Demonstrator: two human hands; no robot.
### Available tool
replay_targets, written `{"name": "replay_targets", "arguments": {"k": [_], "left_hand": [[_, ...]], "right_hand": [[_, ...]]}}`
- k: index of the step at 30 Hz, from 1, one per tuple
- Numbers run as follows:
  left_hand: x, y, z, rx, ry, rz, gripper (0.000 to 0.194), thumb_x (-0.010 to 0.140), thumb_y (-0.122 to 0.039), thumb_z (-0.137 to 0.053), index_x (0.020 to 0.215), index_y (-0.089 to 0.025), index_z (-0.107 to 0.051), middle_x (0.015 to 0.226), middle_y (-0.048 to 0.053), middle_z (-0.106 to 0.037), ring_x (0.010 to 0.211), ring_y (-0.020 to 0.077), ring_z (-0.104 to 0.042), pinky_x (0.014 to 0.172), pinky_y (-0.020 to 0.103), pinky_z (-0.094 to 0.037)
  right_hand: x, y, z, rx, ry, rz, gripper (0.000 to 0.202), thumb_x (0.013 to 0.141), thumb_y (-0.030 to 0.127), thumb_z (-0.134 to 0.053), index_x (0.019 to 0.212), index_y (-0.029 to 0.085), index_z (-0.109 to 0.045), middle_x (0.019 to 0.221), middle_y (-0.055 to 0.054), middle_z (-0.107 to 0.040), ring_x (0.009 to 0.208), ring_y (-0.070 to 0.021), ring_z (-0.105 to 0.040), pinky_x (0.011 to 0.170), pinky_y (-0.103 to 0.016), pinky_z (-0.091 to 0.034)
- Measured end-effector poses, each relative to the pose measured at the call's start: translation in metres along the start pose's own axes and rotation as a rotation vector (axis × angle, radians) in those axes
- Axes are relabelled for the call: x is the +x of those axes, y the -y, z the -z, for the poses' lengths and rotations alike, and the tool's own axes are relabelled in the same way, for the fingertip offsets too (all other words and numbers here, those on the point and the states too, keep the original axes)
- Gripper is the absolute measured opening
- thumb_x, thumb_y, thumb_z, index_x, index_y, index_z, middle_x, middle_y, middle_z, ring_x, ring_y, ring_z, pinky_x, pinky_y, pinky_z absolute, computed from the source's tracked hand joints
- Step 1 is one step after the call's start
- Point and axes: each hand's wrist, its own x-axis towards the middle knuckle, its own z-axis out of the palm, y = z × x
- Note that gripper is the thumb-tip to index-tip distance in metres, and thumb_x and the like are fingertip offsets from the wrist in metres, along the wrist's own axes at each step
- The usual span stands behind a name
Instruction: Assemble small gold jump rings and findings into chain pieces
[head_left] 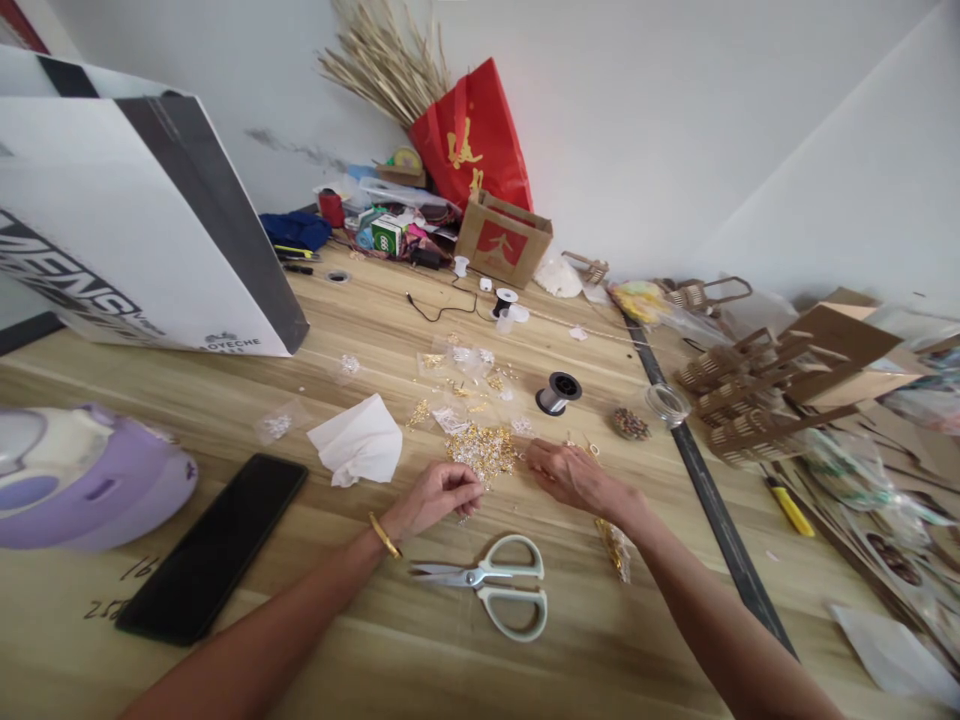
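Note:
My left hand (439, 492), with a gold bangle (385, 536) at the wrist, is closed in a pinch at the near-left edge of a pile of gold and clear beads (481, 452). A tiny shiny bit shows below its fingertips, too small to name. To the right of the pile, my right hand (564, 472) is low over the table with its fingers curled together; what they grip, if anything, is hidden. White-handled scissors (480, 578) lie just in front of my left hand. Under my right forearm is a small bag of gold pieces (615, 548).
A wire spool (559, 393) stands beyond the beads, with small bags around. Left are a white tissue (357, 442), a black phone (214, 548), a purple-and-white appliance (97, 480) and a large paper bag (142, 220). Wooden baskets (739, 400) and a yellow cutter (790, 505) lie right.

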Motion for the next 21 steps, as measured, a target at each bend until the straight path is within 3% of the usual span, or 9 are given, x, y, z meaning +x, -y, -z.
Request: {"name": "replay_targets", "arguments": {"k": [4,7,10,13,16,21], "left_hand": [[-0.001,0.001,-0.001,0.028,-0.001,-0.018,0.032,0.077,-0.041,-0.062,0.071,-0.01,-0.06,0.065,0.002,-0.06,0.057,0.0098,-0.054,0.058,0.023,-0.045],[-0.001,-0.001,-0.004,0.135,-0.037,-0.082,0.026,0.079,-0.035,-0.059,0.071,-0.011,-0.06,0.064,0.002,-0.059,0.057,0.0108,-0.053,0.056,0.023,-0.044],[-0.001,-0.005,-0.008,0.335,-0.092,-0.219,0.018,0.081,-0.027,-0.058,0.071,-0.012,-0.062,0.083,0.008,-0.064,0.072,0.0146,-0.058,0.063,0.025,-0.045],[0.0,-0.008,-0.014,0.564,-0.114,-0.33,0.011,0.08,-0.019,-0.058,0.072,-0.014,-0.063,0.106,0.01,-0.064,0.094,0.0192,-0.057,0.083,0.033,-0.044],[0.001,-0.007,-0.019,0.747,-0.075,-0.427,0.011,0.081,-0.016,-0.057,0.073,-0.016,-0.065,0.112,0.009,-0.064,0.109,0.0226,-0.05,0.096,0.04,-0.037],[0.001,-0.002,-0.025,0.803,-0.004,-0.459,0.014,0.082,-0.015,-0.055,0.074,-0.017,-0.067,0.106,0.008,-0.066,0.11,0.0215,-0.046,0.095,0.037,-0.039]], "right_hand": [[-0.007,-0.002,-0.001,0.11,-0.004,-0.054,0.011,0.083,0.012,-0.045,0.083,0.017,-0.055,0.068,-0.001,-0.059,0.057,-0.0107,-0.051,0.055,-0.022,-0.028],[-0.012,-0.004,0.0,0.196,-0.008,-0.058,0.012,0.083,0.014,-0.046,0.081,0.016,-0.058,0.068,-0.001,-0.061,0.058,-0.011,-0.052,0.056,-0.021,-0.031],[-0.016,-0.006,0.001,0.319,0.012,-0.054,0.014,0.085,0.02,-0.048,0.083,0.017,-0.061,0.075,-0.003,-0.065,0.063,-0.012,-0.056,0.06,-0.021,-0.036],[-0.019,-0.01,0.001,0.413,0.035,-0.055,0.016,0.086,0.023,-0.049,0.084,0.017,-0.064,0.078,-0.004,-0.066,0.065,-0.013,-0.057,0.062,-0.022,-0.04],[-0.022,-0.014,0.001,0.502,0.057,-0.061,0.017,0.086,0.024,-0.05,0.083,0.016,-0.065,0.079,-0.004,-0.066,0.066,-0.0133,-0.058,0.062,-0.023,-0.042],[-0.029,-0.021,0.006,0.63,0.095,-0.047,0.015,0.083,0.026,-0.056,0.084,0.016,-0.066,0.08,-0.004,-0.064,0.068,-0.0128,-0.058,0.061,-0.022,-0.044]]}}
